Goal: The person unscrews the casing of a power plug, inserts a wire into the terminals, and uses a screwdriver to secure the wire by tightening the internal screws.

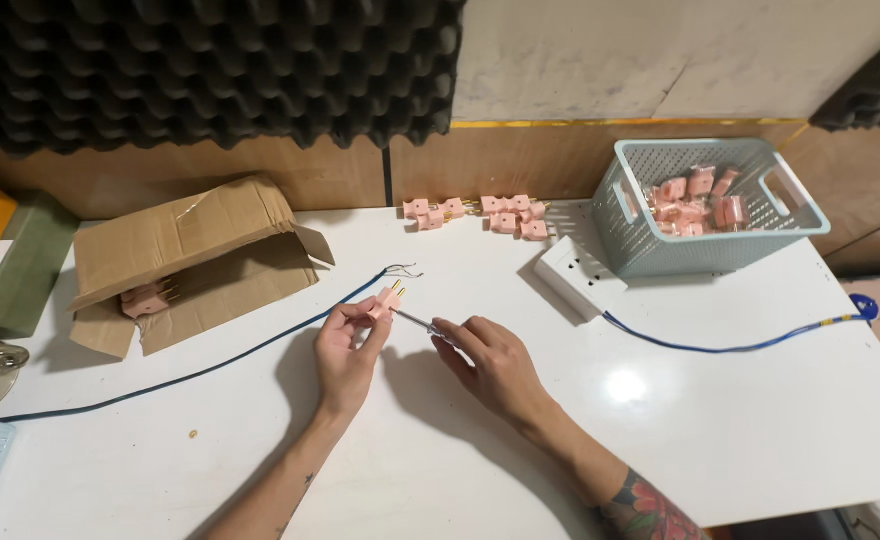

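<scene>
My left hand [345, 350] holds a small pink plug [389, 298] with brass prongs above the white table [660, 420]. My right hand [488, 362] grips a thin screwdriver [418, 321], and its tip touches the plug. A blue cable [260, 350] with bare wire ends [403, 269] lies just behind the plug, running off to the left.
Several pink plugs [480, 212] lie at the table's back edge. A pale blue basket [705, 205] at the back right holds more. A white power strip [570, 275] with a blue cord [730, 345] sits beside it. An open cardboard box [190, 260] lies at the left.
</scene>
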